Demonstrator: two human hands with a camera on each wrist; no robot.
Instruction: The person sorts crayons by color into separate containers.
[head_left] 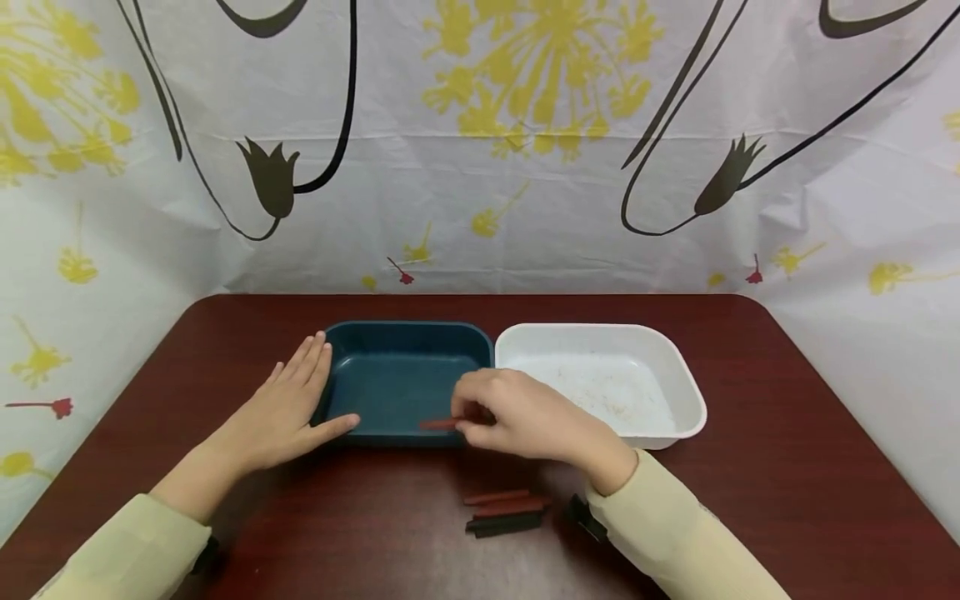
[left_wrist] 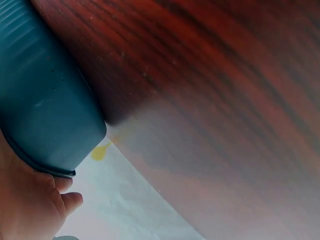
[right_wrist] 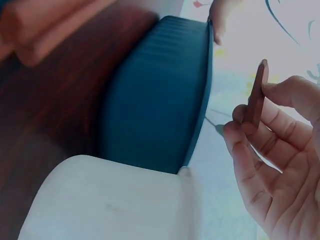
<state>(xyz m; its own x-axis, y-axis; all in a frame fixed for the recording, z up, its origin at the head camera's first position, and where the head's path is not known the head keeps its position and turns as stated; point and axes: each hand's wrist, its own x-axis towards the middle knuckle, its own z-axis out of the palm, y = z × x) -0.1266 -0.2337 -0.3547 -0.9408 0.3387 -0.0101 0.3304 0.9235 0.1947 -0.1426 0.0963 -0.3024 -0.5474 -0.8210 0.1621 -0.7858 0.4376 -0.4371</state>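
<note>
Between the thumb and fingertips my right hand [head_left: 517,414] pinches a short reddish-brown stick [right_wrist: 256,97], crayon-like, with one tapered end. In the head view it is held over the near right part of a dark blue tray [head_left: 405,327]. My left hand [head_left: 288,408] rests on that tray's left rim, its fingers straight and the thumb spread along the near edge. On the table in front of the trays lie several red sticks [head_left: 512,506] beside black sticks [head_left: 506,524], roughly parallel.
A white tray [head_left: 693,400] with brownish specks on its bottom stands against the blue tray's right side. Both sit on a dark red wood-grain table [head_left: 360,533]. Behind and beside the table hangs a white cloth [head_left: 420,200] with flower prints.
</note>
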